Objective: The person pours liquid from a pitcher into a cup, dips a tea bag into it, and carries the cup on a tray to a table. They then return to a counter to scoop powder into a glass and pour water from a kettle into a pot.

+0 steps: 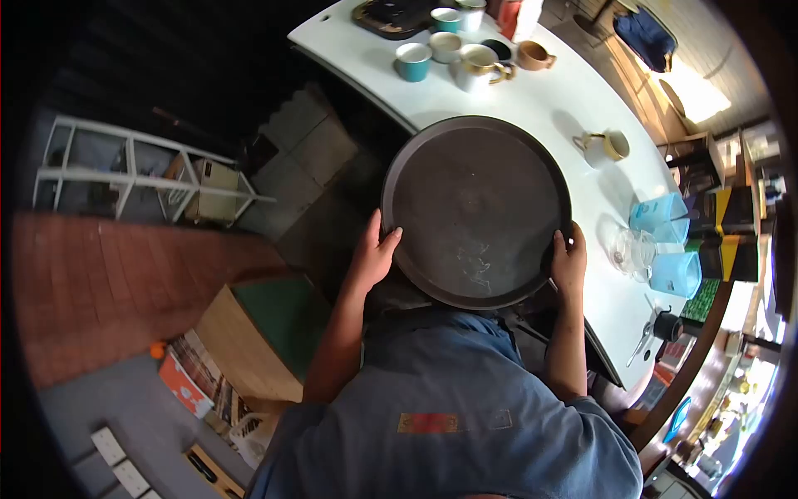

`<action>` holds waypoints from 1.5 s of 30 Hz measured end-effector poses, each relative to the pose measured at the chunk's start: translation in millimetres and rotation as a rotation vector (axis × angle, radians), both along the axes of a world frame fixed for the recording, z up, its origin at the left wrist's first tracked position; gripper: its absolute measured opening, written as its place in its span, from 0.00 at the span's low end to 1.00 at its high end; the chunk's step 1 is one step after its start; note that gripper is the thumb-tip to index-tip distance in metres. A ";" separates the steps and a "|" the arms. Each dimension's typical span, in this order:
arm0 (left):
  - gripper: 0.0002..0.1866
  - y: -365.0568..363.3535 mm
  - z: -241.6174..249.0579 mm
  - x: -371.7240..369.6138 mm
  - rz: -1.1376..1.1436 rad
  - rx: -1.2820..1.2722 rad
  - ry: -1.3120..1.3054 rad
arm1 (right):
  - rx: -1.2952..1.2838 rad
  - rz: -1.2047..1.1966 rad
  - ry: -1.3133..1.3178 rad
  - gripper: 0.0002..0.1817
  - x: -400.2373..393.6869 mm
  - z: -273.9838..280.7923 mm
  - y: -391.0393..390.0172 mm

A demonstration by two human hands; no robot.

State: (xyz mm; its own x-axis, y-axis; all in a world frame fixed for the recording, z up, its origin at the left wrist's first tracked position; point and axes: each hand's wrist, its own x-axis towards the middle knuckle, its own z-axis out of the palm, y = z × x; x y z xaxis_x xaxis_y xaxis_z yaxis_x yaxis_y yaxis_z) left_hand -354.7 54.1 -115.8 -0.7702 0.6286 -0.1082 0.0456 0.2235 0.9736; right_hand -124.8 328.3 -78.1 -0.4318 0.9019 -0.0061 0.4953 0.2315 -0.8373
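Note:
A round dark serving tray (pixel 474 200) is held up in front of my body, its bare inner face toward me. My left hand (pixel 376 254) grips its left rim, thumb over the edge. On the opposite side my right hand (pixel 569 259) is closed on the right rim, also with the thumb on top. Pale scratch-like marks show low on the tray's face. The tray overlaps the near edge of the white counter (pixel 532 108) in this view. Fingers behind the rim are partly hidden.
Several cups, among them a teal cup (pixel 413 62) and a brown cup (pixel 534 56), stand at the counter's far end near a black tray (pixel 397 17). A white mug (pixel 605 148), a glass jug (pixel 633 252) and blue containers (pixel 675 274) line the right. A wooden box (pixel 249 341) stands lower left.

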 end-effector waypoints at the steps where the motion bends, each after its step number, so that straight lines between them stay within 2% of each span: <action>1: 0.31 11.0 -4.4 -3.0 -0.031 -0.011 0.005 | -0.011 -0.031 0.005 0.19 3.9 -5.4 11.4; 3: 0.31 36.5 5.2 -10.3 -0.029 -0.018 -0.101 | 0.172 0.038 -0.186 0.19 -1.6 4.0 25.2; 4: 0.30 47.9 13.6 -9.5 -0.004 -0.023 -0.108 | 0.125 0.003 -0.243 0.19 -7.1 11.7 29.6; 10: 0.25 93.8 22.2 -22.6 -0.059 -0.068 -0.123 | 0.188 -0.038 -0.251 0.19 -5.2 -5.1 60.2; 13: 0.30 111.0 27.9 -32.5 -0.122 -0.122 -0.127 | 0.176 -0.079 -0.276 0.19 -8.8 -5.2 65.6; 17: 0.31 127.8 32.1 -50.6 -0.205 -0.143 -0.102 | 0.184 -0.136 -0.310 0.20 -12.5 -9.2 62.2; 19: 0.32 131.0 22.1 -60.7 -0.203 -0.233 -0.002 | 0.190 -0.147 -0.342 0.21 -15.3 -10.7 62.4; 23: 0.30 138.1 16.9 -71.2 -0.200 -0.161 0.051 | 0.244 -0.169 -0.502 0.22 -30.6 2.1 64.7; 25: 0.31 140.2 23.2 -71.2 -0.236 -0.158 0.028 | 0.407 -0.323 -0.169 0.24 -52.0 10.1 77.9; 26: 0.31 139.0 17.6 -73.8 -0.235 -0.155 0.030 | 0.186 -0.294 0.000 0.26 -63.3 17.1 87.6; 28: 0.33 137.0 1.4 -79.7 -0.282 -0.144 0.236 | -0.168 -0.239 0.273 0.33 -86.8 24.2 109.7; 29: 0.33 136.3 4.6 -77.9 -0.284 -0.140 0.239 | -0.164 -0.242 0.275 0.33 -98.2 24.3 116.8; 31: 0.34 133.5 15.1 -72.3 -0.170 -0.273 0.139 | -0.234 -0.420 0.407 0.35 -120.0 21.0 129.2; 32: 0.31 132.4 14.4 -74.8 -0.161 -0.255 0.006 | -0.246 -0.462 0.427 0.36 -127.3 22.9 133.4; 36: 0.24 119.0 10.8 -80.7 -0.196 -0.179 -0.115 | -0.278 -0.564 0.418 0.35 -146.7 17.6 142.2; 38: 0.19 117.7 5.2 -83.1 -0.258 -0.126 -0.070 | -0.192 -0.588 0.538 0.28 -156.0 2.0 152.5; 39: 0.19 117.3 3.4 -84.4 -0.258 -0.126 -0.070 | -0.191 -0.588 0.538 0.28 -159.0 -1.0 155.3; 41: 0.17 117.7 0.3 -87.3 -0.276 -0.114 -0.074 | -0.189 -0.624 0.740 0.21 -163.2 -5.4 159.7; 45: 0.17 120.8 -7.3 -90.6 -0.277 -0.103 -0.025 | -0.188 -0.666 0.733 0.16 -158.3 -6.4 167.7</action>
State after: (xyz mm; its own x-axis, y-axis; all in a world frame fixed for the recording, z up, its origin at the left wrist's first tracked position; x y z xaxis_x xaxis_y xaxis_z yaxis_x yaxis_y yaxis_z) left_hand -445.3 174.9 -123.1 -0.5672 0.7991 -0.1991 0.0946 0.3034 0.9482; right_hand -283.1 495.9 -84.6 0.2056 0.9727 -0.1080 -0.1756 -0.0719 -0.9818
